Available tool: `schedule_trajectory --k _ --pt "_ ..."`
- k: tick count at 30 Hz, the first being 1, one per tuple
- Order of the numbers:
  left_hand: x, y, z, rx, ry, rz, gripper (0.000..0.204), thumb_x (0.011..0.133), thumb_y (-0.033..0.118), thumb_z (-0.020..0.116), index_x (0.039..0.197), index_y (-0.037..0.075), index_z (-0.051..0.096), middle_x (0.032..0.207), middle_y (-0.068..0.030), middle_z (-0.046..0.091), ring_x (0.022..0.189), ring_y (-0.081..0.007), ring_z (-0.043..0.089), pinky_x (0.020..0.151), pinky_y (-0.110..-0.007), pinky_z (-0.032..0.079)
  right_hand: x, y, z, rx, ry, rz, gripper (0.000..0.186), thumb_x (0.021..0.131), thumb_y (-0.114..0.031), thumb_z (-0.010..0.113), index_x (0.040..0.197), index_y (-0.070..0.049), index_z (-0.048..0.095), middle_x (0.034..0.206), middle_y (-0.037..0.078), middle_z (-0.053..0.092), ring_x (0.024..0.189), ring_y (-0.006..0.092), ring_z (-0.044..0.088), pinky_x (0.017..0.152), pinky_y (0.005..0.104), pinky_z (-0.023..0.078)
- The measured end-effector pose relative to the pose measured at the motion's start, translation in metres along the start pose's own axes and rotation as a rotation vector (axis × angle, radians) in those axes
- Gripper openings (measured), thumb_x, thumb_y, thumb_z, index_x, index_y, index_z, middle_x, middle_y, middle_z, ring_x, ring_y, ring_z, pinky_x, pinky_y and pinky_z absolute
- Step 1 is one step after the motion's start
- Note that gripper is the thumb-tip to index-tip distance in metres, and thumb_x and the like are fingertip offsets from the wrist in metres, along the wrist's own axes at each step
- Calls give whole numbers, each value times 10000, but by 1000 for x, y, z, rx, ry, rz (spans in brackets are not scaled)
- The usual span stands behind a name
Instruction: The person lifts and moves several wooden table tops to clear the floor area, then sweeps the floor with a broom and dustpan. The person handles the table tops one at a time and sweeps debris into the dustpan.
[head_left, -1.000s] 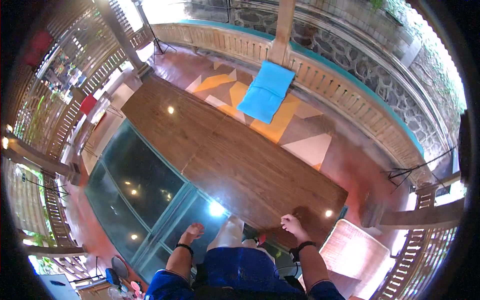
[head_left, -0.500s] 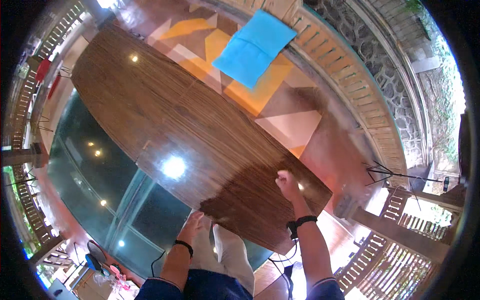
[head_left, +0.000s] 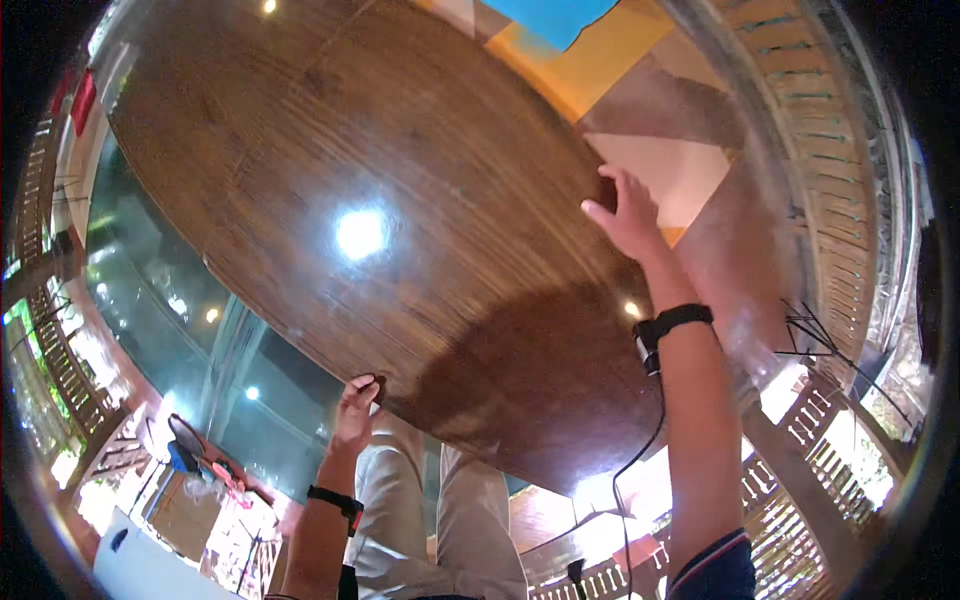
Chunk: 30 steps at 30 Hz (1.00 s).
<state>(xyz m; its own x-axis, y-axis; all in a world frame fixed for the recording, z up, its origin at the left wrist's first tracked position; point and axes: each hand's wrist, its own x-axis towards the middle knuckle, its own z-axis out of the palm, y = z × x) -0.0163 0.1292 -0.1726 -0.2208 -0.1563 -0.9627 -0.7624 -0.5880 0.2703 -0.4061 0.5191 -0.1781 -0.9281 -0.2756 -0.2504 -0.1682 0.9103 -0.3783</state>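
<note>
A long wooden table with a dark brown grained top and curved sides stretches diagonally before me. My left hand is at its near edge, fingers curled over the rim and pressed together. A small dark patch beside those fingertips looks like their shadow. Across the tabletop, my right hand reaches to the far edge, thumb and fingers spread apart around the rim with no separate object between them. Whether it presses on the wood I cannot make out. Each wrist wears a black band.
Dark glass panels lie along the table's left side. A blue mat rests on the orange-patterned floor beyond. Wooden railings curve along the right. A black stand stands at the right, and a cable hangs beside my right arm.
My view has come closer to the table. My right hand has moved from above the tabletop to the far edge and opened; my left hand has come to the near edge, its fingers closing there.
</note>
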Motion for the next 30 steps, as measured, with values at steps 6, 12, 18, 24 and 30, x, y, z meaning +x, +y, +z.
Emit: schedule_trajectory --k 6,12,18,24,30 --pt "23 -17 -11 -88 65 91 152 884 167 676 1030 190 642 1008 75 616 949 -103 560 834 -368 427 17 16 8 292 -7 -70 567 781 -316 752 1224 -135 448 1208 150 561 1143 347 540 966 443 430" --pt "17 -29 -19 -10 81 124 181 875 165 700 1044 181 637 1026 73 600 997 -85 537 799 -346 433 14 11 1 314 -55 -71 569 775 -318 752 1231 -147 457 1217 164 554 1152 367 528 979 438 424" --pt "19 -35 -17 4 165 42 147 919 191 631 1065 193 619 1077 54 590 1075 -108 496 895 -459 366 8 17 5 302 19 20 419 878 -313 643 1234 -176 468 1209 178 569 1147 394 526 944 478 443" --pt "-3 -45 -5 -19 137 34 118 886 140 665 981 202 631 967 65 627 919 -110 571 812 -379 422 -19 31 -7 309 57 39 339 921 -273 588 1223 -175 467 1163 186 581 1109 395 541 905 482 461" --pt "-8 -68 -20 -72 32 109 145 866 113 690 969 203 643 956 76 626 913 -97 573 766 -374 432 -56 46 -30 304 104 58 326 916 -305 590 1192 -143 528 1090 195 585 1061 384 558 880 460 466"
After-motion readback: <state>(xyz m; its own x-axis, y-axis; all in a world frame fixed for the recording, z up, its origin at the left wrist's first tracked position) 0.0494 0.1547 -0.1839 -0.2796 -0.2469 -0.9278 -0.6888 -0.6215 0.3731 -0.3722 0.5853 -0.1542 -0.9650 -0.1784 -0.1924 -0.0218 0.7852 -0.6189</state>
